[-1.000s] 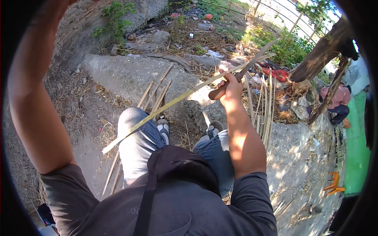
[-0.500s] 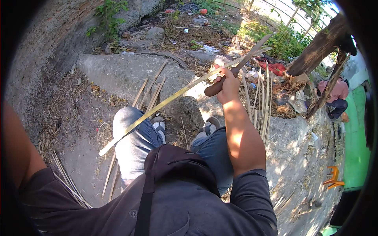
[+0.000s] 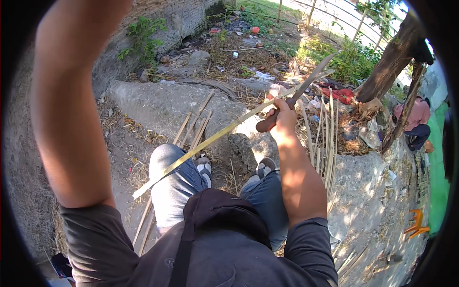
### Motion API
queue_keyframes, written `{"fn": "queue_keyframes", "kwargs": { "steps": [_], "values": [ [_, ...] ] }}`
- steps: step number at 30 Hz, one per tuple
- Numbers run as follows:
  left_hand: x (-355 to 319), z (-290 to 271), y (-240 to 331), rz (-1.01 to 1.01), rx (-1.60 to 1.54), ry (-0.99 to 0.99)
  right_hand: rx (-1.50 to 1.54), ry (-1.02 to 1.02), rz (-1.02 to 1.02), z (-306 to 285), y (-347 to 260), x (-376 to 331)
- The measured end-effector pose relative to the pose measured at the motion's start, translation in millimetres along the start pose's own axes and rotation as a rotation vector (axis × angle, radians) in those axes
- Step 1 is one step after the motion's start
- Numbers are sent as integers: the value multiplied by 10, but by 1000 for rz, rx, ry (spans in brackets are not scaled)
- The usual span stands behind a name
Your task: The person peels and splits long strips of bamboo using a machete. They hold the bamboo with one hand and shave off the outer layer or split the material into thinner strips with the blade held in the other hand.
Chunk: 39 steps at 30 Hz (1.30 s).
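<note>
The bamboo strip (image 3: 210, 141), long, thin and pale yellow-green, runs slantwise across the lap of the seated person, its upper end at the right hand (image 3: 282, 117) and its lower end jutting free beyond the left knee (image 3: 167, 167). That right hand is clenched around the dark wooden handle of a knife (image 3: 291, 103), and the strip passes under the thumb, so blade and strip seem pressed together at that one spot; whether the blade has bitten into the strip cannot be told from here. The left arm (image 3: 71, 105) is lifted high and close to the camera, and its hand lies beyond the upper edge of the view, so I cannot tell whether it is clenched or released. Below the strip, near the feet (image 3: 234, 167), several more thin strips (image 3: 193, 126) lie on the bare ground beside a grey stone slab (image 3: 158, 98), and just beyond the right hand a bundle of strips (image 3: 325, 138) stands upright against dry litter. Judging by these, some strips appear already cut, while the one held looks only partly worked, with most of its length ahead of the blade.
</note>
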<state>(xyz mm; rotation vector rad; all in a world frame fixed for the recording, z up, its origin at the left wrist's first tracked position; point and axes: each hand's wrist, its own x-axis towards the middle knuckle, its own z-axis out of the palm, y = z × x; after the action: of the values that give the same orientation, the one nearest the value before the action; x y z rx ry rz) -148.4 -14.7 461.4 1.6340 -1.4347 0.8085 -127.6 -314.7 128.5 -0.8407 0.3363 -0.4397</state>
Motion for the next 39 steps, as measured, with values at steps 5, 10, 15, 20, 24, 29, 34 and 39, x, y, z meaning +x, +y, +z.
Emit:
{"fn": "queue_keyframes", "kwargs": {
  "steps": [5, 10, 15, 20, 24, 29, 34, 39],
  "values": [
    [-956, 973, 531, -500, -458, -194, -29, -58, 122, 23, 106, -31],
    [-873, 1732, 1105, -172, -881, 46, 43, -52, 55, -52, 38, -15],
    [-675, 1983, 1231, -123, -996, 168, 39, -87, 64, 86, 118, 31],
    [-503, 2027, 1014, -296, -1358, -200, 35, -59, 51, -85, 79, 92],
    [-535, 2139, 1000, -441, -1477, 173, 48, -46, 68, 76, 114, 71],
    [-669, 2026, 994, -522, -1795, -6, 15, -14, 111, -69, 106, 188],
    [-738, 2010, 942, -538, -1909, -111, 42, -26, 126, -150, 58, 198],
    [-772, 1973, 1018, -568, -1928, -143, 61, -71, 160, -72, 132, 221]
  ]
}}
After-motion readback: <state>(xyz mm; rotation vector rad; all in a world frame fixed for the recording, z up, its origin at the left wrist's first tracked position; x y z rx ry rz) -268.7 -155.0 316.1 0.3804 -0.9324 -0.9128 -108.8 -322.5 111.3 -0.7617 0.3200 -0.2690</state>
